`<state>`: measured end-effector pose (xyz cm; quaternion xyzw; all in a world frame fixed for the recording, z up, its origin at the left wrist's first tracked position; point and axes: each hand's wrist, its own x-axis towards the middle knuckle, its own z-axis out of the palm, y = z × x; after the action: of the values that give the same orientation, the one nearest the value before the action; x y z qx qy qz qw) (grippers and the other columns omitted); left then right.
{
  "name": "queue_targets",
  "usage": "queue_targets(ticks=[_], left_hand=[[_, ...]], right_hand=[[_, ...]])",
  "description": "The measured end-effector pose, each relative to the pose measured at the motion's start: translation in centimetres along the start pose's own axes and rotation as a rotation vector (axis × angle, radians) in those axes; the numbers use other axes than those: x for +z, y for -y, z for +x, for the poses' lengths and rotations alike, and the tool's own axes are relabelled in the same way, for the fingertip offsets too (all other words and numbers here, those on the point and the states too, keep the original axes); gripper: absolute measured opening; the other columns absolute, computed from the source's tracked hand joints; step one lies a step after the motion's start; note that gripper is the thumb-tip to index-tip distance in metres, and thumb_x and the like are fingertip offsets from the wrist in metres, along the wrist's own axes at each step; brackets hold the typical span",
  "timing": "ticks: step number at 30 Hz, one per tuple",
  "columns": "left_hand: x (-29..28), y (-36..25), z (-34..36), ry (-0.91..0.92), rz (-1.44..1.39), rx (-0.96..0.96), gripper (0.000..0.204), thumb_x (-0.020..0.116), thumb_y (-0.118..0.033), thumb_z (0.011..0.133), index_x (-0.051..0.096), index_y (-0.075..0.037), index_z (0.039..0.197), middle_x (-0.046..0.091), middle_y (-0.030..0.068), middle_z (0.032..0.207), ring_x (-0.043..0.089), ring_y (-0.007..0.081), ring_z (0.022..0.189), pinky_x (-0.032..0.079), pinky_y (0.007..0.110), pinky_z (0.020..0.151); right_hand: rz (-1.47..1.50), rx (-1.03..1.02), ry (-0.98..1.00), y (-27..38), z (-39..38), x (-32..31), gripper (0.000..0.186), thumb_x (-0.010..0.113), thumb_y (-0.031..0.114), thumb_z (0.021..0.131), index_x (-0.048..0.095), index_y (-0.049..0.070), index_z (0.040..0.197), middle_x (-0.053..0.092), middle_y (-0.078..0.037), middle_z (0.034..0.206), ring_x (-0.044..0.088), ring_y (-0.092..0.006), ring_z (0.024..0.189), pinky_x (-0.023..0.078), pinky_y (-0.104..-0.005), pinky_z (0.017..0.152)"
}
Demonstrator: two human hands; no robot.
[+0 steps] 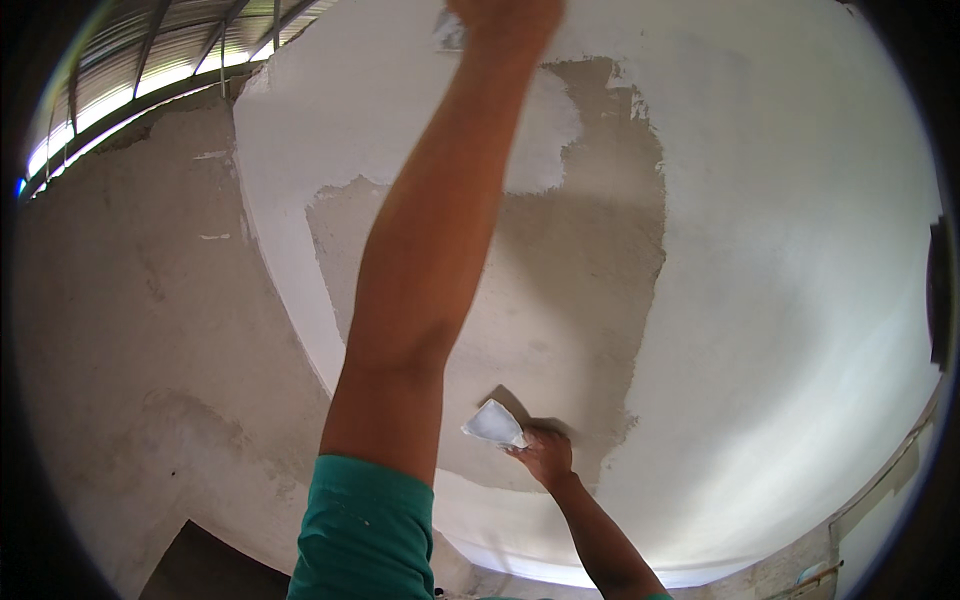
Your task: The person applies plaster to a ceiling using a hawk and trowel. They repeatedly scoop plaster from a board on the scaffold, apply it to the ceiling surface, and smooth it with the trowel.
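Note:
My left arm, in a teal sleeve, reaches up through the middle of the view. At the top edge my left hand point(505, 18) is closed on a tool with a flat blade point(448, 32), partly hidden and cut off by the frame. Lower right of centre, my right hand point(546, 455) grips a putty knife point(492, 422), whose blade carries a whitish coating, close to the wall. The wall point(580, 260) ahead has an irregular bare beige-grey patch surrounded by white coating with ragged edges.
A rougher, unpainted side wall point(130, 320) stands at left, with a dark area point(210, 565) low down. A corrugated roof point(160, 40) on metal supports shows upper left, with bright gaps. A dark shape point(938, 290) sits at the far right edge.

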<state>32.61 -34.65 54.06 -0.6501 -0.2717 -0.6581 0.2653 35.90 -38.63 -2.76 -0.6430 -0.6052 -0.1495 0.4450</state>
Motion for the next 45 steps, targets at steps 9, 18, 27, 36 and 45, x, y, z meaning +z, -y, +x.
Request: queue_targets(ticks=[9, 18, 27, 36, 45], left_hand=[[-5.3, 15.3, -0.1, -0.026, 0.03, -0.095, 0.04, 0.056, -0.032, 0.077, 0.065, 0.003, 0.094, 0.066, 0.0255, 0.091, 0.064, 0.0395, 0.09, 0.05, 0.049, 0.076], [-0.4, 27.6, 3.0, 0.076, 0.216, -0.542, 0.039, 0.059, -0.034, 0.075, 0.067, -0.01, 0.105, 0.063, 0.0143, 0.115, 0.059, 0.0337, 0.108, 0.048, 0.047, 0.088], [1.8, 3.3, 2.6, -0.156, -0.031, -0.043, 0.026, 0.05, -0.019, 0.08, 0.065, -0.01, 0.1, 0.067, 0.0144, 0.096, 0.064, 0.0345, 0.09, 0.051, 0.046, 0.079], [-5.6, -5.4, -3.6, 0.054, -0.133, -0.047, 0.021, 0.05, -0.019, 0.086, 0.065, -0.006, 0.094, 0.066, 0.015, 0.095, 0.065, 0.0314, 0.09, 0.052, 0.044, 0.076], [-3.1, 25.7, -3.0, 0.13, 0.173, -0.642, 0.044, 0.057, -0.038, 0.078, 0.065, -0.006, 0.107, 0.063, 0.0171, 0.114, 0.059, 0.0362, 0.107, 0.047, 0.047, 0.09]], right_hand=[[0.05, 0.05, 0.07, -0.7, 0.1, -0.5, 0.036, 0.078, 0.04, 0.067, 0.059, 0.009, 0.071, 0.062, -0.009, 0.068, 0.062, -0.0289, 0.062, 0.05, -0.0394, 0.058], [0.014, -0.036, 0.001, 0.0, 0.2, -0.3, 0.037, 0.082, 0.036, 0.064, 0.058, 0.008, 0.067, 0.062, -0.01, 0.067, 0.061, -0.0286, 0.061, 0.051, -0.0371, 0.059], [0.039, -0.001, 0.022, -0.2, 0.2, -1.0, 0.04, 0.078, 0.041, 0.067, 0.057, 0.007, 0.067, 0.061, -0.011, 0.066, 0.061, -0.0304, 0.063, 0.05, -0.0403, 0.058], [0.051, 0.001, 0.023, -2.2, 0.1, 0.2, 0.04, 0.079, 0.041, 0.067, 0.058, 0.007, 0.067, 0.061, -0.011, 0.065, 0.061, -0.0312, 0.061, 0.05, -0.04, 0.057], [0.065, 0.004, 0.11, -0.4, 0.3, -0.2, 0.044, 0.078, 0.045, 0.067, 0.058, 0.006, 0.068, 0.061, -0.011, 0.063, 0.061, -0.0303, 0.06, 0.05, -0.0402, 0.057]])
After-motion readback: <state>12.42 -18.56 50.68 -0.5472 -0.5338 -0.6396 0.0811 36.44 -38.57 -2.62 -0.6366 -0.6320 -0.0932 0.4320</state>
